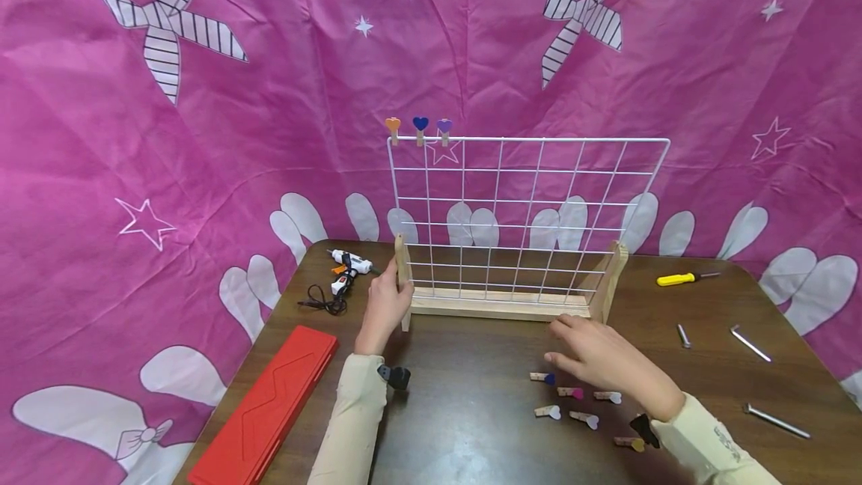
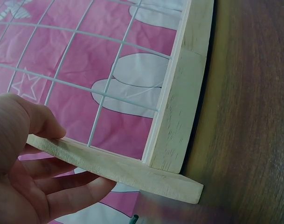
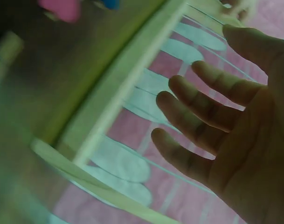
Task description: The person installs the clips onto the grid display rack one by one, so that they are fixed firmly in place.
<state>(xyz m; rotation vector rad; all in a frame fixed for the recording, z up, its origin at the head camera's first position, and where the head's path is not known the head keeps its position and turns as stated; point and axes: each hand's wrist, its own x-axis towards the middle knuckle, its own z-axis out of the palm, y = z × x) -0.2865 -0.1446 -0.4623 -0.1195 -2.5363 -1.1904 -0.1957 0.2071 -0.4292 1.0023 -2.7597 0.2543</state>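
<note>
on the table, left hand [image 1: 384, 309] fingers grasp the white wire grid's [image 1: 518, 208] wooden foot; right hand [image 1: 595, 356] fingers released.

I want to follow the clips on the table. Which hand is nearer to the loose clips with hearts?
Right. The right hand hovers open just above the loose clips in front of the grid stand. The left hand is far off, gripping the stand's left foot.
</note>
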